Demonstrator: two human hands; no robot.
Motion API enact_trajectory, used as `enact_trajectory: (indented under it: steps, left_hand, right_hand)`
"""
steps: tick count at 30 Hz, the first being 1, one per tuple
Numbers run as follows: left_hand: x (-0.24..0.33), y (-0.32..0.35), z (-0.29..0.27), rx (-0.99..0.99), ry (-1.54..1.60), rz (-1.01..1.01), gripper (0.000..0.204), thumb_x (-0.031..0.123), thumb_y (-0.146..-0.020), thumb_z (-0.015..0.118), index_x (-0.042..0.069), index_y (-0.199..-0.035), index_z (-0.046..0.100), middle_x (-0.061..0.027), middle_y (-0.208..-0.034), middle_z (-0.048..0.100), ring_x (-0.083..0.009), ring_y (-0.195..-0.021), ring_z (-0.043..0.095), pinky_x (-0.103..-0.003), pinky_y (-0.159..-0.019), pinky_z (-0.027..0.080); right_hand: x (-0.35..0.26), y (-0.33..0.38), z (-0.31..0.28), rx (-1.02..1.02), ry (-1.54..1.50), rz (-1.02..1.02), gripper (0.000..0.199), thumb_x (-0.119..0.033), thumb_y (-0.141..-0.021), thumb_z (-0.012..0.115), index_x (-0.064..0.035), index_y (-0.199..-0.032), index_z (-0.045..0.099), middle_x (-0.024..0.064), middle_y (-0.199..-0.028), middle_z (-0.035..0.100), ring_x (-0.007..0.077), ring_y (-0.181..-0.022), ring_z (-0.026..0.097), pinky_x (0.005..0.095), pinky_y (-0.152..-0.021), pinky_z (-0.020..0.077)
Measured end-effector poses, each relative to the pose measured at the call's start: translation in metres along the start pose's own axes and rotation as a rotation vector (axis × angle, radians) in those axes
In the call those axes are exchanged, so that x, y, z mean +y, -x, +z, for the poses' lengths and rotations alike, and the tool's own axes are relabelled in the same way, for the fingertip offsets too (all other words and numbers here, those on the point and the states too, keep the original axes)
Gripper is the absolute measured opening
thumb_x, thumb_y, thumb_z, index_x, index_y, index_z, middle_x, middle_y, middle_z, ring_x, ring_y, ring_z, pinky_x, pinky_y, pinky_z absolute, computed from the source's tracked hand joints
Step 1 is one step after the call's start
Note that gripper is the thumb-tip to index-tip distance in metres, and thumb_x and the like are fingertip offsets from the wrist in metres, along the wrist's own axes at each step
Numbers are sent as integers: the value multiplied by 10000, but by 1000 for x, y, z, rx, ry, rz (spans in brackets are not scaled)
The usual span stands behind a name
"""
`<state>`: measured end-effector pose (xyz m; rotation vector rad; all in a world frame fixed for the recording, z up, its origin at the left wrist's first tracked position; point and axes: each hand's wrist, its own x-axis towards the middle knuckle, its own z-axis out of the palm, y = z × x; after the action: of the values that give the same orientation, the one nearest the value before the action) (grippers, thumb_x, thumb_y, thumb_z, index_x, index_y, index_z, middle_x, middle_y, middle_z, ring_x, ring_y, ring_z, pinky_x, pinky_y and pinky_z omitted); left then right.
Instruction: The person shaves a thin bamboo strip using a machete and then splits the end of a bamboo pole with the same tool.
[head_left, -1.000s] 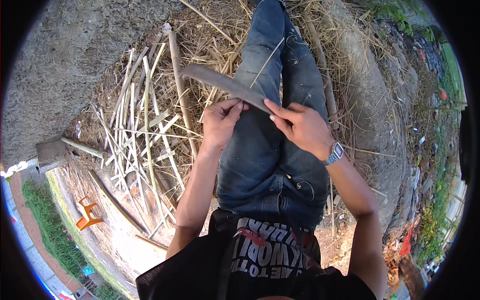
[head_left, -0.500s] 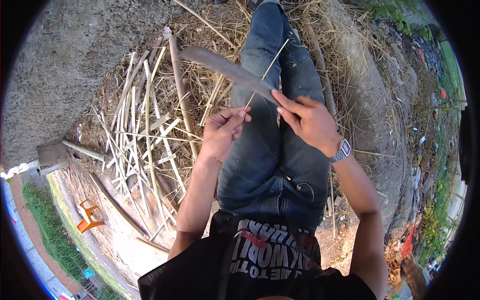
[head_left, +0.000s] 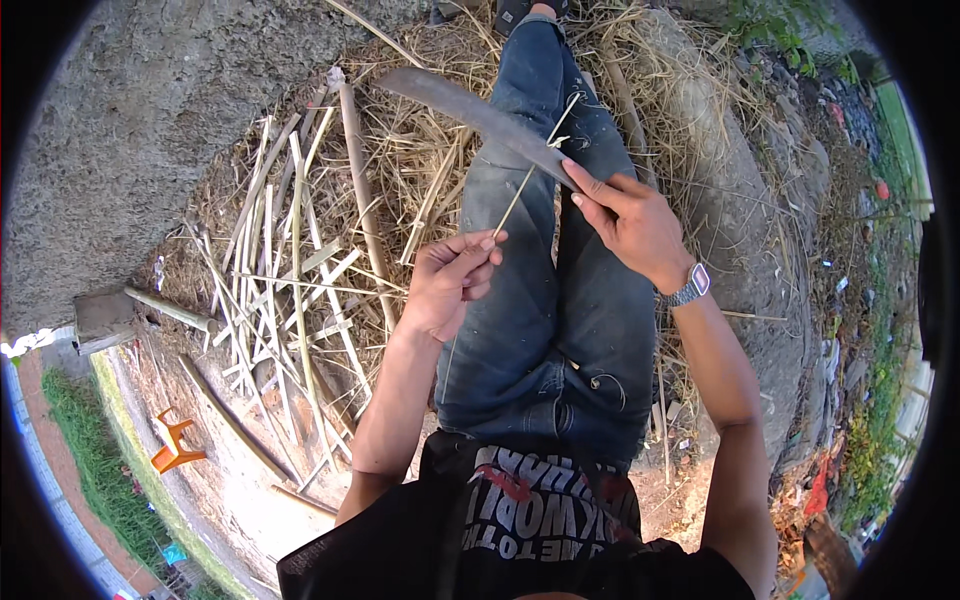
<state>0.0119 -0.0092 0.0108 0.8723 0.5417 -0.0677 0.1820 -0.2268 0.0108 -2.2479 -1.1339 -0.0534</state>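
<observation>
1. Pinching the near end of a thin bamboo strip [head_left: 515, 198] between thumb and fingers of the left hand [head_left: 455, 275], above the thighs, apparently to steady it slanting far and right.
2. Crossing over that strip with a long curved metal blade [head_left: 470, 112], gripped at its near right end in the right hand [head_left: 637, 232], index finger along the metal, probably for angle control; unable to tell about any handle.
3. Beneath both, stretching away in jeans [head_left: 500, 340], perhaps serving as a lap surface.
4. Left of these, lying crisscrossed as loose bamboo slats [head_left: 300, 300], seemingly within reach.
</observation>
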Motion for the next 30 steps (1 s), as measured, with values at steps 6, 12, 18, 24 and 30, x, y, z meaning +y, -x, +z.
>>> enact_trajectory:
  steps: [6,12,18,24,30]
  left_hand:
    - [7,3,-3,11,10,-32,226,64,-997,605,-32,-1188,678,-17,-852,619,-9,-565,343,-175,-465,229]
    - [10,26,-29,25,-37,-38,223,76,-997,617,-30,-1179,690,-40,-838,637,-22,-561,342,-180,-474,249]
    - [15,21,-20,34,-50,12,222,89,-1027,582,-13,-1198,681,-45,-877,660,-24,-561,346,-178,-482,269]
    - [13,12,-1,95,-91,130,197,84,-1021,599,-24,-1149,703,-38,-857,666,-26,-555,375,-193,-473,267]
    - [4,19,-11,51,-173,281,215,78,-1024,590,-14,-1188,694,-62,-873,664,-25,-562,379,-187,-474,282]
  right_hand:
    - [12,-16,-5,30,76,9,416,-296,-988,645,-318,-1403,614,65,-722,602,261,-586,585,394,-571,508]
    - [62,-28,-22,203,-107,280,398,-263,-1007,644,-221,-1402,623,96,-737,623,182,-553,511,342,-559,454]
    - [16,-14,-23,155,-229,141,394,-246,-996,656,-194,-1386,639,94,-709,604,191,-550,489,335,-563,444]
    - [-30,6,-4,-106,-242,-24,421,-281,-984,659,-267,-1403,621,78,-700,587,258,-579,573,382,-575,493]
    - [-63,24,-20,-302,-92,-131,422,-280,-974,664,-272,-1394,629,67,-688,573,248,-569,567,384,-548,495]
